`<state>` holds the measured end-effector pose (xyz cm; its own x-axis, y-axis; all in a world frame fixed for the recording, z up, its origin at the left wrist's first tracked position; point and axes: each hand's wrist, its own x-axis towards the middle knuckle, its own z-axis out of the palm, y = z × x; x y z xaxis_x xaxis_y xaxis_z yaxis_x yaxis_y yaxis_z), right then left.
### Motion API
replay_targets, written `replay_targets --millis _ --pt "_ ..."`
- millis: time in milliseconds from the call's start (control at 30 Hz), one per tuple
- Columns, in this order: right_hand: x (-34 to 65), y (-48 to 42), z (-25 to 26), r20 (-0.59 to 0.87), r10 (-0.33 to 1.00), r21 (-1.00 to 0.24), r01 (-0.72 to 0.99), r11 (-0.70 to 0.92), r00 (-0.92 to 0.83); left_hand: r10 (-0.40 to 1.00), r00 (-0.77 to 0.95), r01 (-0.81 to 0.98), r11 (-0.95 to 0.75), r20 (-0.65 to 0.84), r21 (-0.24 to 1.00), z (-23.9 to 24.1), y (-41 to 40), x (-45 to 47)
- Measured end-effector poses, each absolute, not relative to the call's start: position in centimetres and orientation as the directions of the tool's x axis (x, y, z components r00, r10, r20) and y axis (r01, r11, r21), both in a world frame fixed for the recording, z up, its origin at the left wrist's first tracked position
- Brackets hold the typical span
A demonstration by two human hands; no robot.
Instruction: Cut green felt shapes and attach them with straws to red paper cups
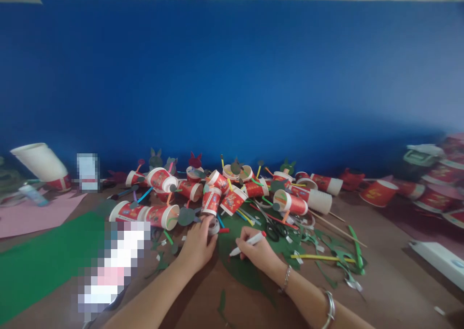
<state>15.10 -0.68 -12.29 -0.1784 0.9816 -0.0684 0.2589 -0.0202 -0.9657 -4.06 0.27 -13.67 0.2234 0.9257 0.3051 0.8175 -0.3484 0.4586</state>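
Observation:
In my right hand (258,251) is a white marker (250,243) with a red end, gripped like a pen. Its tip points down at a piece of dark green paper (241,273) on the table. My left hand (198,244) rests at the left edge of that paper, thumb and forefinger apart. Beside its fingertips lies a small white ring, like a tape roll (213,226); whether they touch it I cannot tell. A red marker cap (224,231) lies just right of the ring. Red paper cups (211,201) lie right behind my left hand.
Behind my hands spreads a heap of decorated cups (234,201) with coloured strips. Black scissors (275,228), green scraps (340,254) and a yellow strip (322,258) lie to the right. Green sheet (47,266) and pink paper (43,215) are left. A white box (440,261) sits right.

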Motion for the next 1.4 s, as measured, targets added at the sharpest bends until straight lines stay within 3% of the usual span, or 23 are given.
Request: replay_targets --millis 400,633,733,1067,1400 --pt "15.0 -1.2 -12.8 -0.033 0.983 -0.943 0.332 0.029 -0.180 0.925 0.210 0.822 -0.342 0.316 0.455 -13.8 0.3 -4.1" --pt "15.1 -0.3 -11.5 -0.148 0.985 -0.985 0.103 -0.139 -0.085 0.929 0.226 0.819 -0.344 0.293 0.460 -13.5 0.2 -4.1" --pt "14.6 0.5 -10.9 -0.190 0.978 -0.978 0.104 -0.181 -0.089 0.930 0.223 0.817 -0.341 0.292 0.465 -13.5 0.3 -4.1" --pt "13.6 0.7 -12.8 0.000 0.988 -0.966 0.254 0.041 -0.157 0.913 0.245 0.804 -0.379 0.326 0.458 -13.4 0.2 -4.1" --pt "13.4 0.5 -12.6 -0.004 0.985 -0.955 0.292 0.047 -0.171 0.916 0.242 0.806 -0.373 0.319 0.459 -13.3 0.1 -4.1"
